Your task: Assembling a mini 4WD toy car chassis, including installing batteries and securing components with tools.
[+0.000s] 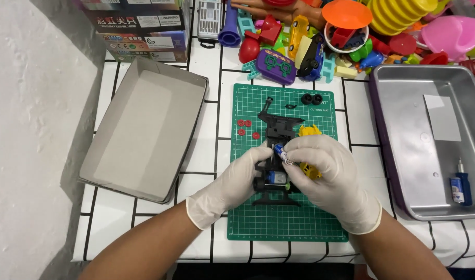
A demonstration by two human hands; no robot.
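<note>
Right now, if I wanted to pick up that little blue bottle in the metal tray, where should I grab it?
Probably pinch the blue bottle across its wider body, coming from above. It seems to lie flat near the metal tray's right wall, its thin nozzle pointing away from you, too slim to grip well.

The green gridded cutting mat (258, 223) lies in the middle of the white tiled worktop (209, 67), directly before me. On the mat stands the black plastic toy car chassis (279, 129). My left hand (232, 184) rests on its left side and my right hand (328, 179) on its right; the fingers (266, 151) of both meet above it, around a small blue battery (280, 151). Four small red discs (247, 129) lie on the mat left of the chassis, and two small black wheels (311, 98) behind it. Left of the mat is an open grey cardboard box lid (144, 129). Right of the mat is a grey metal tray (403, 129), with a small blue bottle (460, 186) in its near corner. A heap of colourful plastic toys (351, 36) lies behind the mat.
</note>
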